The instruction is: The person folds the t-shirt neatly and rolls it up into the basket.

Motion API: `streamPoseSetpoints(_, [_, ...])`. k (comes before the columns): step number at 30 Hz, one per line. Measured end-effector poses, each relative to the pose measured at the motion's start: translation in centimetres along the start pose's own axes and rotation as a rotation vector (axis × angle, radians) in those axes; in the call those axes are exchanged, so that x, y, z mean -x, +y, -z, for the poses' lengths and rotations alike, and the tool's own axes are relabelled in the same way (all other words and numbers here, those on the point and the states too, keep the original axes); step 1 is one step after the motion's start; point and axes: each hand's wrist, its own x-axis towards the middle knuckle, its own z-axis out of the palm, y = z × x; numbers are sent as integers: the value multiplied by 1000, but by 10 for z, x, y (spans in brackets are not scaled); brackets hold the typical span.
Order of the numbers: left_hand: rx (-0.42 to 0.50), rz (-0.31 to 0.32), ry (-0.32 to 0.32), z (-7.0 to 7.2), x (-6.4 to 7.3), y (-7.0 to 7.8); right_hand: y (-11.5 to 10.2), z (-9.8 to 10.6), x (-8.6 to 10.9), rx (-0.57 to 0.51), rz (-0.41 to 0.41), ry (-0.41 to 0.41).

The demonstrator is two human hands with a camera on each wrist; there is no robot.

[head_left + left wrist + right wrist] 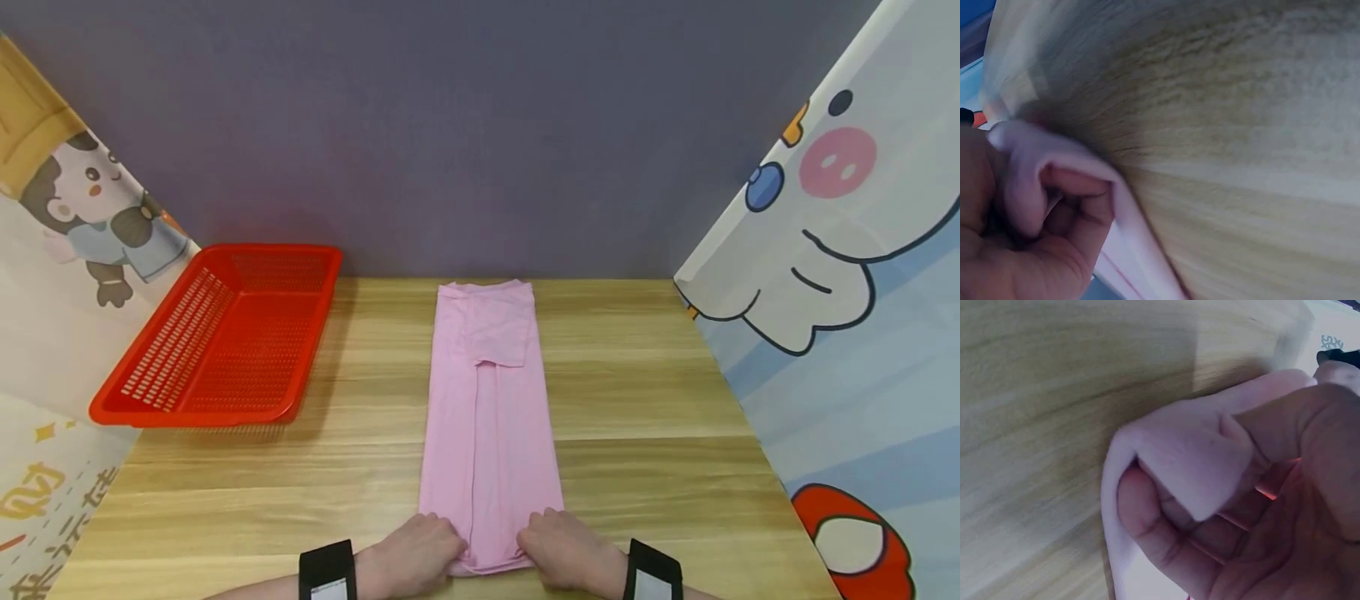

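A pink garment (491, 433), folded into a long narrow strip, lies lengthwise on the wooden table, with a folded flap at its far end. My left hand (420, 550) pinches its near left corner, fingers curled round the cloth (1085, 159) in the left wrist view. At the near right corner my right hand (566, 552) grips the other end of the same edge. The right wrist view shows the fabric (1179, 450) bunched between thumb and curled fingers. Both hands are close to the table's near side.
A red plastic basket (258, 333) with perforated sides stands at the back left of the wooden table (637, 400). A grey wall (480, 133) rises behind the table. Printed cartoon panels flank it, the right one (840, 275) showing a pig-like figure.
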Motion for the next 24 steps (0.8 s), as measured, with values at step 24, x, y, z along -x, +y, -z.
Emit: streamPoseSetpoints(24, [245, -121, -63, -7, -4, -26, 7, -13, -4, -170, -136, 34])
